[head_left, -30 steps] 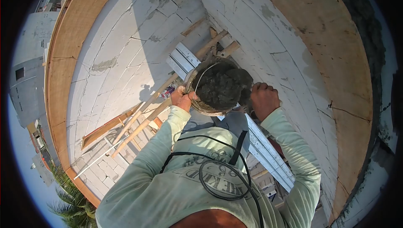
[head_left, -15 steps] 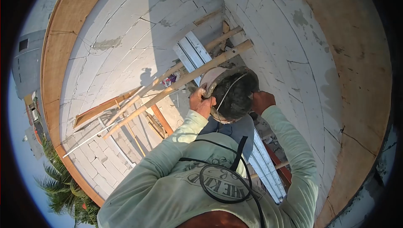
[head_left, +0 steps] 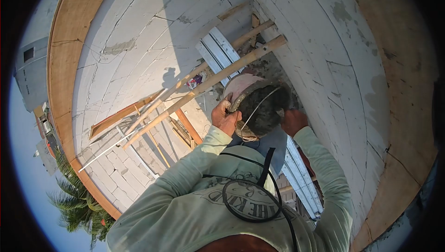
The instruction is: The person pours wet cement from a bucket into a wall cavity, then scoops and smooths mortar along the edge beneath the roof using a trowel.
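A round bucket [head_left: 241, 85] with a pale pinkish outer wall is held up in front of my body, its mouth tilted toward me. Wet grey mortar [head_left: 262, 113] coats or fills its inside, and a thin wire handle [head_left: 257, 106] crosses the opening. My left hand [head_left: 226, 116] is closed around the rim on the left side. On the right, my right hand [head_left: 294, 121] is closed at the opposite side of the rim; its fingertips are partly hidden by the bucket and shadow.
Wooden poles [head_left: 208, 85] span the space beyond the bucket. Metal planks [head_left: 299, 178] run below me. Pale block walls [head_left: 329, 76] meet at a corner, with wooden boards [head_left: 403, 113] along their top edges. A timber frame [head_left: 185, 131] lies at lower left.
My view has shifted slightly, so the walls and poles appear a little displaced. The bucket stays between both hands and sits slightly lower in view.
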Demonstrator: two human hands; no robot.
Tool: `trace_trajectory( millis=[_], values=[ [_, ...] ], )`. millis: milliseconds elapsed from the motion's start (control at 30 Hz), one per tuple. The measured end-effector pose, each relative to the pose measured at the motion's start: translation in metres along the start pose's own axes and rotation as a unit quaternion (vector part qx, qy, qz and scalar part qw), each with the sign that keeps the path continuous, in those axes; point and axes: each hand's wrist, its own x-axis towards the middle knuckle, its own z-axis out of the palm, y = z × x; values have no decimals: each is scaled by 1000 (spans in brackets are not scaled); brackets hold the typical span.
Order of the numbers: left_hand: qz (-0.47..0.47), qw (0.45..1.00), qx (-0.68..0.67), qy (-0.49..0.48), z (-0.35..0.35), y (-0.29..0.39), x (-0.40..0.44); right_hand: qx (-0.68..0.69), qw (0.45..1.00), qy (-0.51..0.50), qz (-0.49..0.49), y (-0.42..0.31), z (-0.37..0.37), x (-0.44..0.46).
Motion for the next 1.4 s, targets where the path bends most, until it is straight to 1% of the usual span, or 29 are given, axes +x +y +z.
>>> trace_trajectory(
  millis=[33,67,200,267,300,367,400,467,600,667,700,767,800,867,1000,1067,1100,1167,1200,1267,1300,1333,1367,1400],
  values=[
    [-6,1000,-23,-9,7,2,0,3,1000,4,3,7,6,6],
    [18,999,51,-2,11,9,1,9,1000,7,2,7,8,10],
    [41,996,73,-4,1,15,22,66,997,38,-15,-3,12,10],
    [-81,995,-58,-24,-3,25,25,80,994,64,-26,-6,10,4],
    [-83,995,-56,-24,1,35,21,82,994,62,-25,-5,11,3],
    [-67,997,21,-11,11,52,12,78,991,97,-50,-1,9,3],
    [-66,998,21,-13,12,51,14,77,991,99,-49,2,7,6],
    [-62,996,-56,-23,9,47,14,82,990,85,-78,7,4,6],
    [-63,995,-51,-53,1,44,21,85,991,76,-63,3,-2,6],
    [-81,989,-96,-77,-2,45,27,77,989,101,-80,4,0,6],
    [-81,989,-96,-77,0,42,26,76,989,102,-80,2,-2,4],
    [-17,997,-34,-60,6,44,26,94,989,87,-72,-2,-12,3],
    [-18,998,-32,-60,4,49,26,95,989,87,-72,-3,-14,2],
    [-77,995,-23,-57,2,63,27,107,987,77,-93,-2,-22,4],
    [-84,994,-15,-66,0,67,27,103,987,71,-104,-13,-28,5],
    [-39,995,-63,-64,2,73,30,115,982,98,-115,-14,-31,6],
    [-35,995,-64,-66,0,75,32,113,982,102,-115,-16,-36,5],
    [48,994,60,-82,-9,73,34,119,987,64,-92,-21,-50,-3],
    [52,994,55,-81,-13,70,35,113,987,66,-93,-23,-58,-7],
    [174,953,212,-125,-21,68,35,130,982,84,-104,-31,-74,-21],
    [177,954,208,-126,-26,71,34,126,983,86,-102,-36,-84,-29],
    [316,894,297,-110,-29,75,35,124,983,89,-100,-40,-96,-36],
    [452,807,370,-89,-29,80,39,117,984,98,-93,-40,-108,-43],
    [357,850,364,-134,-41,60,45,118,983,96,-99,-40,-119,-51]
  ],
)
